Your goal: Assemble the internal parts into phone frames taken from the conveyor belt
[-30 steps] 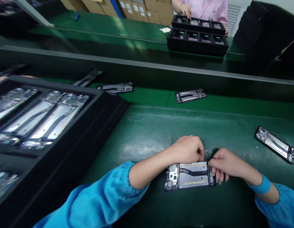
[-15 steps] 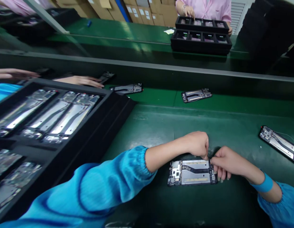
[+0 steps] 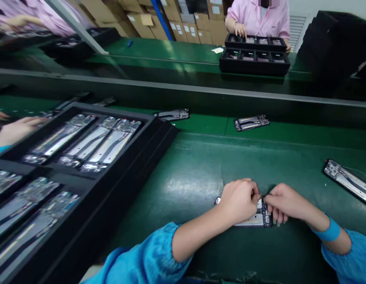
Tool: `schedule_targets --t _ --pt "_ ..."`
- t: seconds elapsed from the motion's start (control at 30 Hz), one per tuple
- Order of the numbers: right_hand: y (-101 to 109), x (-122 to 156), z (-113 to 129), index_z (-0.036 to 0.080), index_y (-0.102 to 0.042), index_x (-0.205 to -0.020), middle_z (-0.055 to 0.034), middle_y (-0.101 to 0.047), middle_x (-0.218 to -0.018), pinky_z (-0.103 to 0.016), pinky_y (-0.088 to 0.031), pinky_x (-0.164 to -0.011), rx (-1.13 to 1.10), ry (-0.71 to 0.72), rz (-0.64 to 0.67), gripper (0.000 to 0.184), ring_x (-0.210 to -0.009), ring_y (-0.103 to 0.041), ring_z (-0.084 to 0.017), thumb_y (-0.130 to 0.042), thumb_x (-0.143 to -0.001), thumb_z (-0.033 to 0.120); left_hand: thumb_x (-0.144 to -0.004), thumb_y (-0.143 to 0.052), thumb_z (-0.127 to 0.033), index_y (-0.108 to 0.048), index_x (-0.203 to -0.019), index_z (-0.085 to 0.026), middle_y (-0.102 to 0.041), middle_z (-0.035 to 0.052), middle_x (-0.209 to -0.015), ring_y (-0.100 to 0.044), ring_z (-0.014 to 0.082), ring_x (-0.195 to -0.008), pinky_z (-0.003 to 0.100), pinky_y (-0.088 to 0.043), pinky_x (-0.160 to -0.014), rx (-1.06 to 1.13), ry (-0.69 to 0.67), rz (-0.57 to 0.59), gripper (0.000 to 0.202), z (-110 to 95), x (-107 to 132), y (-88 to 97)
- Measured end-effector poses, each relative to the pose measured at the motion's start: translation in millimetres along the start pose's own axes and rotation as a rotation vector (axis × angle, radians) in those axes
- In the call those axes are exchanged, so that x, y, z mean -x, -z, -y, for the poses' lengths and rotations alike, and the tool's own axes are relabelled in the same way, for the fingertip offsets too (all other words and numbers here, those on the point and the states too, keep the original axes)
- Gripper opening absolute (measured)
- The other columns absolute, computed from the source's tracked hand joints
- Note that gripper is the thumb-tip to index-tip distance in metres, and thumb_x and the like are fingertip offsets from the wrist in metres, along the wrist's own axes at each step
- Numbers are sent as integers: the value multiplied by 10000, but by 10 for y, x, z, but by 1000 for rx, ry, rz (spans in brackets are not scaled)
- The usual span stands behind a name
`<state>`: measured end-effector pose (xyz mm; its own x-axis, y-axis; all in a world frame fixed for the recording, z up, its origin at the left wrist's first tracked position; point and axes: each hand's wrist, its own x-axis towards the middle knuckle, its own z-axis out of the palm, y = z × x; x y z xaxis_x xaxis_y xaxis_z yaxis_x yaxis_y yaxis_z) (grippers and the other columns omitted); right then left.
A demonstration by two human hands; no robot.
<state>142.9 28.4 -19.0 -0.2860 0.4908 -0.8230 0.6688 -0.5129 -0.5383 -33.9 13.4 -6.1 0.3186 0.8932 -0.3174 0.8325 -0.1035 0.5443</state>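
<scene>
An opened phone body [image 3: 258, 219] lies flat on the green mat in front of me, mostly covered by my hands. My left hand [image 3: 239, 200] rests over its middle with the fingers curled and the fingertips pinched at its right end. My right hand [image 3: 283, 203] meets it there, fingers also pinched at the phone's right end. What the fingertips hold is too small to make out. Both arms wear blue sleeves.
A black tray [image 3: 135, 157] of several phone bodies fills the left. Loose phone bodies lie at the right edge [image 3: 347, 181] and on the belt [image 3: 251, 122], [image 3: 173, 114]. A co-worker's hand [image 3: 15, 128] is at far left. A person in pink [image 3: 259, 19] handles stacked black trays [image 3: 254, 59] across the line.
My left hand has slid down over the phone body, covering most of it. The view has shifted, bringing more of the tray in. The co-worker's hands at left have drawn back.
</scene>
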Motion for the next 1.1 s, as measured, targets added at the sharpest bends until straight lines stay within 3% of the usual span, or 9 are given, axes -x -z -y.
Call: schedule_targets --t 0.13,0.3,0.4,0.5,0.6,0.7,0.77,0.9,1.1 --pt "53 -9 -137 158 -585 -643 -4 -595 -472 -173 -415 -372 -21 105 -5 332 -369 -562 -119 -464 -941 242 -858 -589 -255 -642 -858 -219 -681 28 -930 -623 234 -909 378 -436 -784 -81 -28 -112 64 -15 53 -152" --pt "133 50 -276 180 -692 -932 -51 -708 -821 -258 -472 -619 103 563 -354 370 -720 -656 -190 -454 -990 458 -942 -431 -196 -593 -928 -169 -626 106 -976 -558 276 -927 441 -397 -813 -263 -164 -188 165 -7 136 -335" --pt "136 46 -257 189 -713 -901 -30 -691 -803 -270 -413 -633 264 627 -304 327 -724 -601 -187 -514 -985 434 -952 -404 -167 -571 -932 -170 -622 90 -945 -551 252 -891 425 -380 -812 -267 -245 -186 168 28 126 -327" --pt "261 -47 -198 164 -667 -775 -18 -627 -711 -262 -373 -596 194 701 -246 365 -664 -537 -164 -543 -966 450 -975 -472 -266 -566 -1049 -197 -642 46 -971 -571 221 -932 392 -385 -861 -176 -340 -218 138 97 -92 -99" --pt "610 -175 -151 162 -605 -736 8 -523 -636 -231 -323 -505 -144 714 -333 427 -575 -449 -127 -643 -872 565 -989 -498 -435 -478 -1341 -271 -639 34 -1171 -565 217 -1110 375 -379 -970 -144 -213 -391 389 242 -587 314" --pt "1069 -307 -131 192 -544 -734 90 -319 -532 -201 -145 -386 -563 571 -551 477 -427 -230 -72 -785 -713 603 -1024 -386 -432 -409 -1455 -254 -537 119 -1385 -476 298 -1284 461 -347 -1026 -189 -44 -481 467 483 -1193 701" --pt "1335 -417 -116 213 -495 -741 107 -288 -533 -191 -108 -369 -733 562 -740 488 -412 -178 -61 -803 -680 586 -917 -570 -533 -439 -1454 -236 -488 155 -1444 -439 363 -1320 493 -347 -1038 -224 17 -452 628 647 -1532 855" --pt "1636 -723 -63 231 -424 -735 68 -400 -566 -196 -160 -366 -775 587 -961 471 -406 -235 -66 -716 -724 600 -643 -779 -685 -570 -1348 -247 -556 138 -1369 -476 383 -1274 486 -377 -1039 -297 27 -352 856 813 -1929 954" --pt "1756 -1021 -92 149 -582 -996 -19 -586 -648 -249 -349 -474 -576 577 -1234 409 -519 -496 -165 -590 -820 519 -617 -795 -662 -635 -1213 -224 -654 96 -1221 -568 326 -1189 386 -462 -947 -360 -2 -300 756 641 -1972 1087"
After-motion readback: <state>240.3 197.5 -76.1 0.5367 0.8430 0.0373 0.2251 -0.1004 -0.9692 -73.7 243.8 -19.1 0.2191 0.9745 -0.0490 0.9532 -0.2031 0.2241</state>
